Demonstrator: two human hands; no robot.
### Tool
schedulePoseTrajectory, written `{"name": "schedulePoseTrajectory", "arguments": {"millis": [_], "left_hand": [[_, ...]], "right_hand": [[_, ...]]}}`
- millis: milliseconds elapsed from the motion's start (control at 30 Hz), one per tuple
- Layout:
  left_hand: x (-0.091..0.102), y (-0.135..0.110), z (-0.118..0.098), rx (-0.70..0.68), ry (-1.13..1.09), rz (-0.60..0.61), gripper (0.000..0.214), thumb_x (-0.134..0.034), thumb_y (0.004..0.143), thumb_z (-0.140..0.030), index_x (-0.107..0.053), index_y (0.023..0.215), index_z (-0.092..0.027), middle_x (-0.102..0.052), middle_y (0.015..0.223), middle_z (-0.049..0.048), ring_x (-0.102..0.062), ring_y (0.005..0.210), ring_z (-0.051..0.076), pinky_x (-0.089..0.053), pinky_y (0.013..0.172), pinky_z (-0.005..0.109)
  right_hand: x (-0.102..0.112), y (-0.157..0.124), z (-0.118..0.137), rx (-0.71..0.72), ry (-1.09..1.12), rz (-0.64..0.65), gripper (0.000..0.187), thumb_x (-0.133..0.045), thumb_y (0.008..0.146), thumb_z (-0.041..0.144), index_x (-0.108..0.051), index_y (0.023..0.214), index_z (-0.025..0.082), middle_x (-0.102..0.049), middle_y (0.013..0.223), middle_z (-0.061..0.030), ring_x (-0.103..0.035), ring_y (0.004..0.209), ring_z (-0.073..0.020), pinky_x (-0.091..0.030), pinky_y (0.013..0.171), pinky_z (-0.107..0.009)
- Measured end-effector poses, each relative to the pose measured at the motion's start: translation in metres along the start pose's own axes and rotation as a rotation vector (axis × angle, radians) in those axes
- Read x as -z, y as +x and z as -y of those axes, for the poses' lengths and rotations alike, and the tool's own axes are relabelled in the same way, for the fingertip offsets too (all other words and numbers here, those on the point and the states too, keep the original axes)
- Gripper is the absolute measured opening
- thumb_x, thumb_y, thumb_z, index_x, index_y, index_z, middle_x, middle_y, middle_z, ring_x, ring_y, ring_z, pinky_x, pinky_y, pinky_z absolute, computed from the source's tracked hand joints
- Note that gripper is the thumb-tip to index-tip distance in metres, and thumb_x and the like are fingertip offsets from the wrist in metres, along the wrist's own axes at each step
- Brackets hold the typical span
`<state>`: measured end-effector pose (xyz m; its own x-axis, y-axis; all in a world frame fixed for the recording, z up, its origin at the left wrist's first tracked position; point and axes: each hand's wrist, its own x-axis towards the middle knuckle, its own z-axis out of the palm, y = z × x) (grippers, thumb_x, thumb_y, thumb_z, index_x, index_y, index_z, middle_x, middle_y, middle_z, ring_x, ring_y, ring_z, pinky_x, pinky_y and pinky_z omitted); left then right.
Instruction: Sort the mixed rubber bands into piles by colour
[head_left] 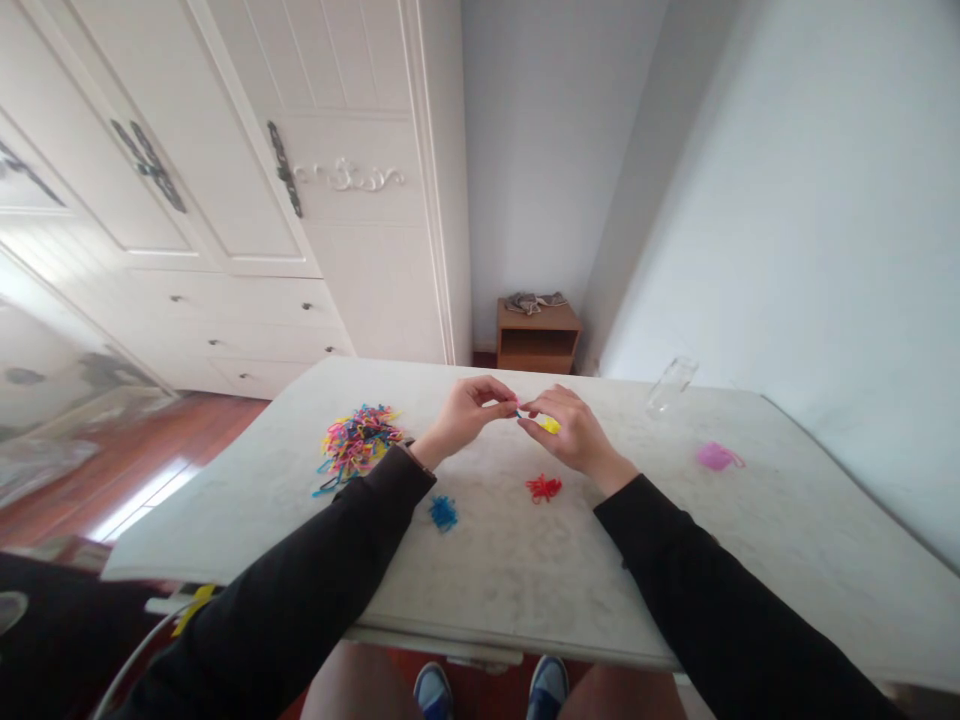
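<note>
I have the left hand and right hand pinching a tiny bluish piece toward the worktop's far edge, blue pile, red pile and yellow pile separated, the larger mixed heap unsorted nearer the left edge.

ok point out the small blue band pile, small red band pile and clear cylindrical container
Small blue band pile (443, 514), head view, centre
Small red band pile (543, 489), head view, centre
Clear cylindrical container (671, 387), head view, side wall
</note>
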<state>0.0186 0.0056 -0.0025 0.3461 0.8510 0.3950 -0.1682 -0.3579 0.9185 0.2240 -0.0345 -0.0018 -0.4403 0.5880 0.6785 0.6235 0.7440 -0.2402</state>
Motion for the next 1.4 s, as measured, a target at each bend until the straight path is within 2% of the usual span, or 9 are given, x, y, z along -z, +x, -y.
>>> {"name": "schedulePoseTrajectory", "arguments": {"millis": [300, 500, 767, 900, 1100, 1400], "left_hand": [[0.0, -0.001, -0.005, -0.01, -0.014, 0.04, 0.033, -0.092, 0.068, -0.037, -0.071, 0.078, -0.014, -0.073, 0.079, 0.0046, -0.067, 0.074, 0.014, -0.056, 0.073, 0.03], [0.006, 0.003, -0.004, -0.038, 0.116, 0.117, 0.034, -0.09, 0.069, -0.04, -0.073, 0.08, -0.013, -0.073, 0.079, 0.0065, -0.067, 0.073, 0.015, -0.056, 0.074, 0.031], [0.008, 0.001, -0.005, -0.006, 0.21, 0.197, 0.019, -0.078, 0.079, -0.032, -0.069, 0.079, -0.016, -0.068, 0.073, 0.0031, -0.063, 0.066, 0.013, -0.051, 0.063, 0.027], [0.007, 0.0, -0.005, -0.041, 0.275, 0.214, 0.011, -0.072, 0.083, -0.027, -0.07, 0.083, -0.016, -0.069, 0.078, 0.0034, -0.062, 0.071, 0.014, -0.051, 0.067, 0.027], [0.009, -0.002, -0.009, -0.092, 0.404, 0.241, 0.013, -0.071, 0.087, -0.03, -0.073, 0.087, -0.017, -0.073, 0.085, 0.0047, -0.065, 0.08, 0.016, -0.052, 0.077, 0.03], [0.009, -0.003, -0.014, -0.114, 0.452, 0.235, 0.013, -0.073, 0.085, -0.03, -0.075, 0.086, -0.017, -0.073, 0.081, 0.0048, -0.064, 0.075, 0.016, -0.05, 0.073, 0.029]], "right_hand": [[-0.001, -0.003, 0.004, 0.02, 0.095, -0.015, 0.014, -0.061, 0.098, 0.021, -0.067, 0.085, 0.022, -0.07, 0.08, -0.0051, -0.06, 0.08, -0.0215, -0.047, 0.076, -0.036], [0.0, -0.003, 0.006, 0.023, 0.08, -0.055, 0.014, -0.06, 0.097, 0.02, -0.065, 0.084, 0.022, -0.068, 0.078, -0.0037, -0.058, 0.076, -0.0203, -0.046, 0.076, -0.036], [0.002, -0.001, 0.011, -0.035, 0.066, -0.007, 0.019, -0.056, 0.095, 0.019, -0.061, 0.077, 0.023, -0.064, 0.075, -0.0041, -0.057, 0.075, -0.0208, -0.044, 0.073, -0.036], [0.001, -0.001, 0.012, -0.056, 0.085, 0.017, 0.02, -0.053, 0.094, 0.017, -0.057, 0.075, 0.022, -0.06, 0.073, -0.0035, -0.056, 0.074, -0.0198, -0.043, 0.07, -0.034], [0.001, -0.002, 0.011, -0.06, 0.106, -0.003, 0.019, -0.053, 0.094, 0.015, -0.055, 0.075, 0.022, -0.058, 0.073, -0.0028, -0.055, 0.073, -0.019, -0.041, 0.068, -0.033], [0.002, -0.002, 0.011, -0.091, 0.099, -0.002, 0.022, -0.052, 0.095, 0.018, -0.051, 0.073, 0.023, -0.055, 0.071, -0.0019, -0.053, 0.07, -0.0185, -0.04, 0.067, -0.033]]}}
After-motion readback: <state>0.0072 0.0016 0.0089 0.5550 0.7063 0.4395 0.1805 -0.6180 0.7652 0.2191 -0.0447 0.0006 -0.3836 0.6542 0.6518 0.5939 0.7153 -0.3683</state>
